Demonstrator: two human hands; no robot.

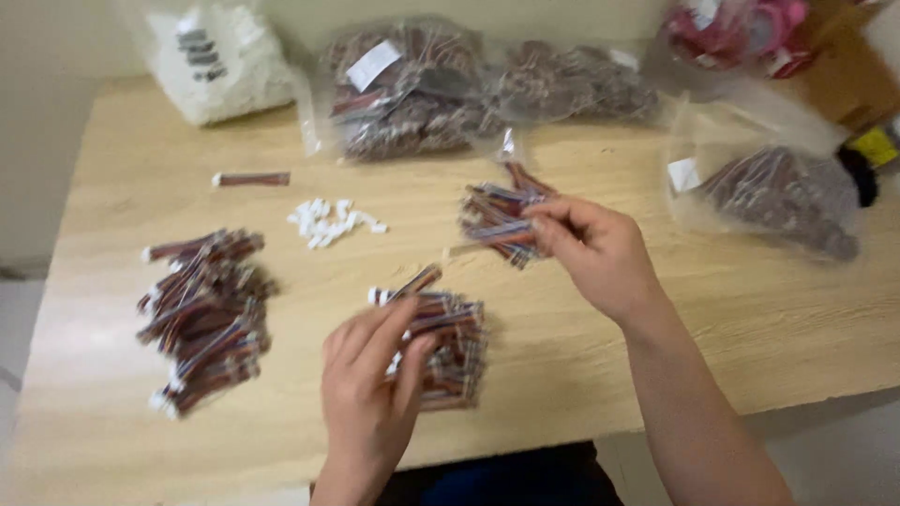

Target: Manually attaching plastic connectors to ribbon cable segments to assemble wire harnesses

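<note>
While the left hand pinches a short multicoloured wire lead with a white plastic connector above the middle wire heap under its fingers, the right hand closes on strands of another small bundle of wires just left of its fingertips. Such leads look light, limp and springy, best gripped near the stiff plug. Beneath lies a pale wooden tabletop; clear bags of wires sit beyond.

Pale wooden table against cream wall, grey floor beside.
</note>
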